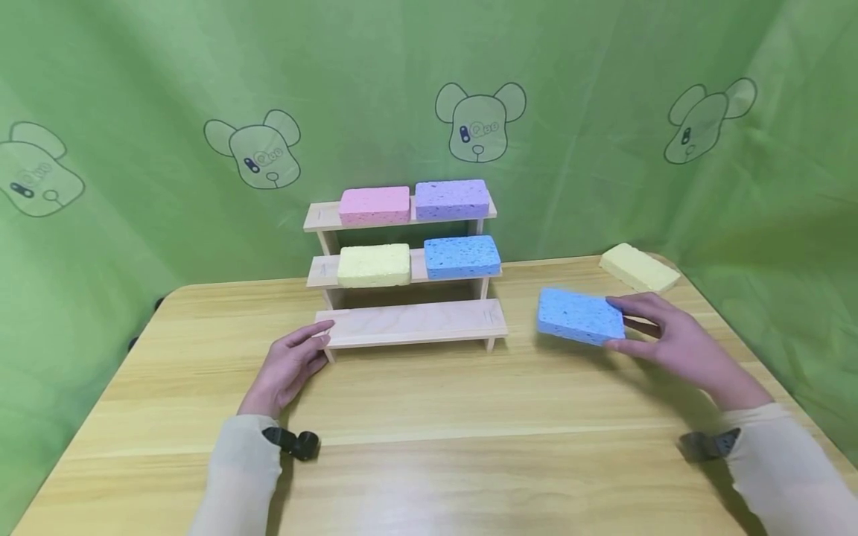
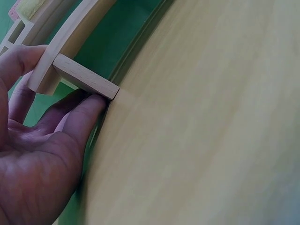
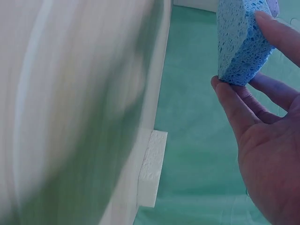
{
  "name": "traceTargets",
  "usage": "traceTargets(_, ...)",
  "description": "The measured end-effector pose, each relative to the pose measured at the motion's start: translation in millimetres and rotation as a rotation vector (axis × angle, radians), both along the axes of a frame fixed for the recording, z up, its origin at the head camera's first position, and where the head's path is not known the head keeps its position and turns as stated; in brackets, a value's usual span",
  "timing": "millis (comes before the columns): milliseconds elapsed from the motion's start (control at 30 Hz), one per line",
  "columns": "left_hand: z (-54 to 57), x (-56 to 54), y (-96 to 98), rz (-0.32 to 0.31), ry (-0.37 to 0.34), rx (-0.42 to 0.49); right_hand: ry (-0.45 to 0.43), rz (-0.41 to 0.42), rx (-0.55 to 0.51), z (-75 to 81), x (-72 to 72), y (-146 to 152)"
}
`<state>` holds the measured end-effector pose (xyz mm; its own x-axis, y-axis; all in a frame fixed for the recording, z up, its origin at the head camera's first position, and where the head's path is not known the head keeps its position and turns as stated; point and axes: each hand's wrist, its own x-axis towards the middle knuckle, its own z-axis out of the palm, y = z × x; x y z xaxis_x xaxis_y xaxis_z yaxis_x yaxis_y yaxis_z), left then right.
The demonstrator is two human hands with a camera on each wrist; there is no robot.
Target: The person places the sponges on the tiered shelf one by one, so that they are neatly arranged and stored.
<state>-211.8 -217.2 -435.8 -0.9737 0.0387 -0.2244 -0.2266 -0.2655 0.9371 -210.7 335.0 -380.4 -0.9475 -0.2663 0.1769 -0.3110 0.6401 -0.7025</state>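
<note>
Right hand (image 1: 670, 339) pinches blue sponge (image 1: 579, 316) by one end, right of the stepped rack (image 1: 412, 324); left hand (image 1: 291, 365) braces its near-left corner; such an end grip might let it sag and catch the shelf edge

Wooden table (image 1: 429, 447): stepped rack (image 1: 409, 324), yellow sponge (image 1: 638, 268).

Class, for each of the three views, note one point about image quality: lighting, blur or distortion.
Head view: even, soft light, with wide-angle bending of the table edges. Left wrist view: the shelf corner is sharp, the tabletop curves. Right wrist view: the left half is smeared with blur, while the blue sponge stays crisp.
</note>
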Motion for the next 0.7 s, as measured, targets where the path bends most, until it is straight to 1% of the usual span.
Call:
traceTargets(67,-0.7,-0.1,-0.5,-0.003,0.003,-0.007,0.006,0.013,-0.01,1.0,0.5,-2)
traceTargets(267,-1.7,-0.4,-1.6,-0.016,0.01,-0.016,0.026,0.015,-0.04,3.4,2.1,-5)
traceTargets(567,-1.4,0.6,-1.7,-0.025,0.011,0.027,0.036,0.048,-0.062,6.9,2.9,-19)
traceTargets(700,-0.8,1.0,-1.6,-0.035,0.009,0.031,0.059,0.093,-0.076,7.6,1.8,-25)
